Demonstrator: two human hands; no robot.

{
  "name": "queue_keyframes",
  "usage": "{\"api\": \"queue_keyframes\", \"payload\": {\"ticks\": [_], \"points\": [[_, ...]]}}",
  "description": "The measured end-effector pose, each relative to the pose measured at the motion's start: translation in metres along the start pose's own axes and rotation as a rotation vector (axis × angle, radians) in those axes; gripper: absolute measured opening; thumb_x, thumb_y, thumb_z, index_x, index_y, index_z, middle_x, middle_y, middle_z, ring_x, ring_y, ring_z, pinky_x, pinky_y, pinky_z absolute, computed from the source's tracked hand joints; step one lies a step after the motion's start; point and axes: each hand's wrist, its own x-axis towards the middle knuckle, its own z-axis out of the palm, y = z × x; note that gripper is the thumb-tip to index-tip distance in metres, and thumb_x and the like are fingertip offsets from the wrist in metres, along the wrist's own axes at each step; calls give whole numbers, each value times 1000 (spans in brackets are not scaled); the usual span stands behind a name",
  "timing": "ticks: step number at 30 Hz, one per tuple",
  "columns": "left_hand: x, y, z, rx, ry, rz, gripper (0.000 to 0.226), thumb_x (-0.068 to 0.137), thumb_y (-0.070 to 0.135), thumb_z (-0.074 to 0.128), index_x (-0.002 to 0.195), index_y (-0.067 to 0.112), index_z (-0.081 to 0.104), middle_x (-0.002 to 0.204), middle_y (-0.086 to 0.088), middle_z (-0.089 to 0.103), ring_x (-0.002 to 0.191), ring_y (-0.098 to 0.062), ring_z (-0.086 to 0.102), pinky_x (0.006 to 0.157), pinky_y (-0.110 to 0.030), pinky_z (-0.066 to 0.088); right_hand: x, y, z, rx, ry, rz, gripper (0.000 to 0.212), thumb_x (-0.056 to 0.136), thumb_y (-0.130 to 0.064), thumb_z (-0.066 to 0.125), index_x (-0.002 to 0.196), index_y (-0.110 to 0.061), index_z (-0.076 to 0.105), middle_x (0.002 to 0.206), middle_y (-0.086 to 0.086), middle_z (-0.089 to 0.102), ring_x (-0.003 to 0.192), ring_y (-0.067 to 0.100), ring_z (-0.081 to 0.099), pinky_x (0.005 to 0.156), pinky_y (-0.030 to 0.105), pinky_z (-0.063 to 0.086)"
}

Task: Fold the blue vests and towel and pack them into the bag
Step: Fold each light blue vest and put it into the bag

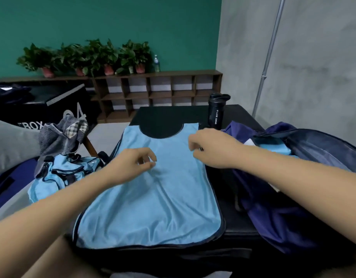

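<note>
One blue vest (153, 207) lies spread flat on the black desk (163, 115), neck hole away from the person, with shallow wrinkles across the middle. It looks thin, light and limp, with a slight sheen, so it is probably slippery. It should slide on itself and lose a crease unless pressed flat. The dark trimmed edges and shoulder straps look like the firmest places to take hold, one side in each hand.

The left hand (131, 163) hangs over the vest's upper middle with fingers curled and thumb near forefinger. I cannot tell if it pinches cloth. The right hand (213, 149) is curled at the vest's right edge, where dark trim shows between its fingers, so it seems to pinch that edge.

The navy bag (283, 217) sits open just right of the vest, and a folded blue piece (273, 147) lies inside near its mouth. A loose pile (52, 177) of more blue vests waits at the left, under a grey striped cloth (58, 137), perhaps the towel.
</note>
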Motion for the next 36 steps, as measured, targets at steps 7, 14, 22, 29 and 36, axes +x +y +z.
{"api": "queue_keyframes", "payload": {"ticks": [7, 14, 22, 29, 36], "points": [[92, -70, -35, 12, 126, -195, 7, 100, 32, 67, 96, 36, 71, 86, 10, 72, 58, -4, 56, 55, -24, 42, 118, 52, 5, -9, -165, 199, 15, 94, -23, 54, 103, -22, 66, 107, -5, 67, 101, 23, 63, 89, 45, 59], [172, -144, -29, 86, 121, -289, 8, 98, 20, 65, 95, 27, 69, 81, 3, 72, 71, -16, 64, 60, -28, 43, 206, 116, 63, -49, -239, 283, 25, 97, -24, 54, 118, -13, 62, 116, 6, 68, 107, 30, 64, 95, 45, 57], [251, -224, -16, 251, 125, -324, 18, 95, 17, 64, 113, 21, 67, 113, -2, 65, 99, -27, 65, 82, -35, 49, 268, 180, 113, -30, -244, 325, 26, 102, -21, 50, 127, -14, 53, 108, 2, 56, 104, 27, 57, 90, 44, 52], [286, -258, -8, 338, 16, -389, 37, 106, 25, 59, 141, 13, 58, 138, -13, 56, 126, -35, 57, 107, -41, 45, 297, 210, 140, 8, -210, 343, 23, 107, -23, 45, 126, -15, 54, 111, 4, 61, 107, 28, 58, 96, 46, 51], [299, -260, -17, 334, -14, -503, 32, 100, 32, 67, 126, 13, 65, 126, -11, 65, 118, -35, 61, 99, -40, 51, 305, 216, 150, -27, -207, 426, 24, 99, -25, 62, 123, -20, 59, 115, -3, 59, 116, 26, 56, 92, 41, 33]]}}
